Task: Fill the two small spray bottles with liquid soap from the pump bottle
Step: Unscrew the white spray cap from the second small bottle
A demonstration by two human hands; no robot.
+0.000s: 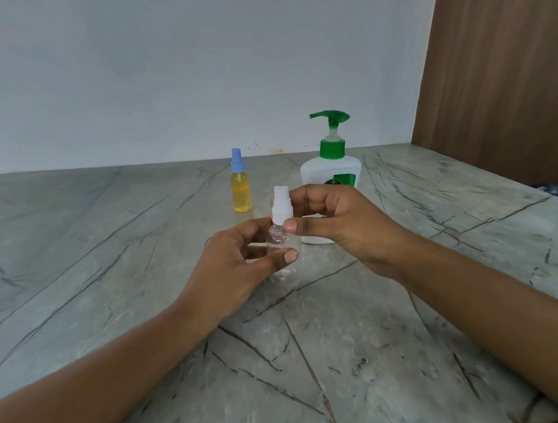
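While the left hand (232,268) grips the clear bottle (278,237) steady, the right hand (340,218) pinches its white cap (281,207), probably to unscrew it. The pump bottle (330,168) stands ready just behind.

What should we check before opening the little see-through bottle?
1. The left hand grips the small clear plastic spray bottle: ok.
2. The right hand pinches its white spray cap: ok.
3. Cap loosened: cannot tell.
4. Clear bottle looks empty, room for soap: ok.
5. The white pump bottle with green pump head stands upright just behind: ok.
6. The small yellow-filled spray bottle with blue cap stands capped, off to the side: ok.
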